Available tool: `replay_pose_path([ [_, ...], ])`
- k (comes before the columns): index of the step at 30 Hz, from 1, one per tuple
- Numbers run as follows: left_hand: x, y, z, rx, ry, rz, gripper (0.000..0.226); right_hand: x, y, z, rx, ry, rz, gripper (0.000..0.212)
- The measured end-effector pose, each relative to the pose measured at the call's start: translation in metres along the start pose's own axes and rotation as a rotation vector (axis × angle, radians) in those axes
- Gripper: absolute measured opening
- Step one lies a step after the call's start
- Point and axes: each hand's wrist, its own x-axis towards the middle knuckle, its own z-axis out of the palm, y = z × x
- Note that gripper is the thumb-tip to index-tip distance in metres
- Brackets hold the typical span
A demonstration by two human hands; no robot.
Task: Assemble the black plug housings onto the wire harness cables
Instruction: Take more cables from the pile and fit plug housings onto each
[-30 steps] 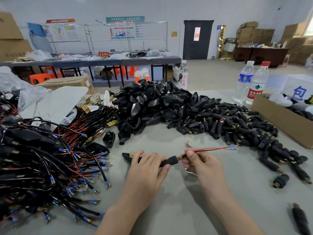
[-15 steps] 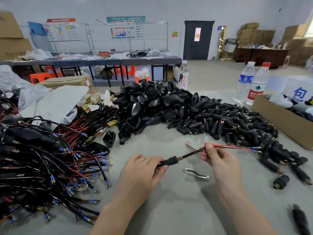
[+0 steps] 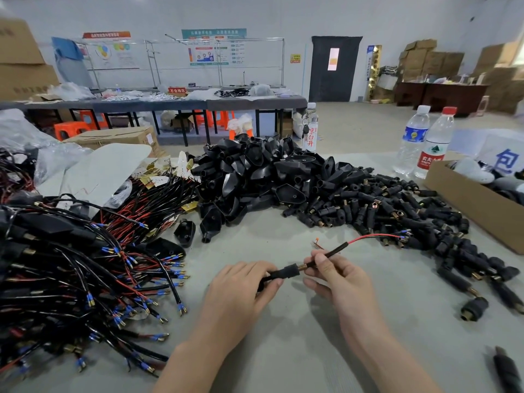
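My left hand (image 3: 241, 296) grips a black plug housing (image 3: 283, 272) low over the grey table (image 3: 283, 350). A black cable (image 3: 331, 251) with red and black wire ends runs out of the housing's brass-tipped right end. My right hand (image 3: 337, 275) pinches that cable just right of the housing. The cable's red lead (image 3: 374, 237) arcs off to the right toward the loose connectors. Most of the housing is hidden under my left fingers.
A heap of black plug shells (image 3: 255, 177) lies at the centre back, and small black barrel connectors (image 3: 382, 205) spread to its right. Finished and loose wire harnesses (image 3: 71, 268) fill the left. A cardboard box (image 3: 476, 205) and water bottles (image 3: 425, 140) stand at right.
My right hand slid left along the cable, back to the housing's end, and now covers the metal clip lying on the table. My left hand kept its hold on the housing.
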Motion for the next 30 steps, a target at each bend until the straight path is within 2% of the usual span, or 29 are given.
replay_pose_path([
  [6,0.000,0.002,-0.003,0.026,0.023,0.004,0.027,0.005,-0.003,-0.007,-0.053,0.098,-0.046,0.018],
  [9,0.000,0.000,-0.004,0.013,0.007,-0.002,0.014,0.010,-0.009,-0.017,0.056,0.189,-0.085,0.017],
  [14,-0.001,-0.002,-0.003,0.023,-0.044,0.008,0.014,0.017,-0.027,-0.041,0.311,0.331,-0.074,0.014],
  [17,-0.001,-0.002,-0.002,0.004,-0.040,0.010,0.011,0.010,-0.021,-0.030,0.343,0.173,0.028,0.015],
  [19,-0.001,-0.002,-0.002,-0.003,-0.025,0.004,0.013,0.002,-0.009,-0.013,0.187,-0.012,0.100,0.020],
  [21,-0.002,-0.002,-0.001,0.001,-0.007,0.020,0.020,-0.004,0.003,0.000,0.039,-0.115,0.096,0.018],
  [23,-0.003,-0.002,0.000,-0.014,-0.001,0.026,0.026,-0.005,0.008,0.006,-0.028,-0.108,0.068,0.009],
  [26,-0.002,-0.002,-0.002,-0.038,-0.031,0.005,0.029,-0.002,0.006,0.005,-0.058,-0.046,0.036,0.007],
  [30,-0.002,-0.004,-0.001,-0.055,-0.079,0.006,0.021,-0.002,0.005,0.004,-0.082,0.005,0.010,0.006],
])
